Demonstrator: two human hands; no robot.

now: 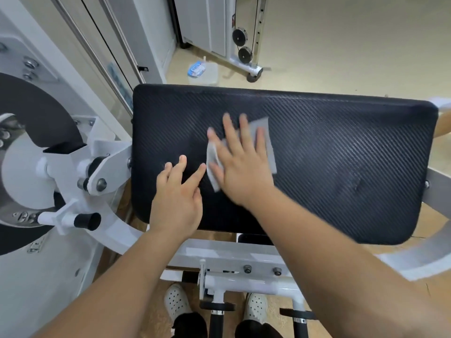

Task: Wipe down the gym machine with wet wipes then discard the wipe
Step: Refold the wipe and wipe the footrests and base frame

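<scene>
1. Machine (107, 167): white steel frame. A round black-and-white cam sits at its left, and a bolted bar runs under the pad.
2. Pad (341, 154): black with a woven-look texture, a wide rectangle with rounded corners. It is mounted on the machine and fills the middle of the view.
3. Cable rig (244, 54): white with two black pulleys, standing across the pale floor, well apart from the pad.
4. Right hand (241, 167): lies flat on the wipe near the pad's centre. The fingers are straight and spread, pressing down, with nothing curled round the wipe.
5. Left hand (178, 198): just beside the right hand, over the pad's near-left part. The fingers are loosely spread and hold nothing. Whether the tips touch the pad cannot be told.
6. Wipe (264, 135): a grey-white sheet spread on the pad under the right hand. Its edges show beyond the fingertips and at the thumb side, where one edge is lifted.
7. Shoes (177, 301): a white perforated pair on the floor below the frame, one on each side of a post.
8. Pack (196, 69): blue and white, on the floor beyond the pad, touching a clear box (211, 75).
</scene>
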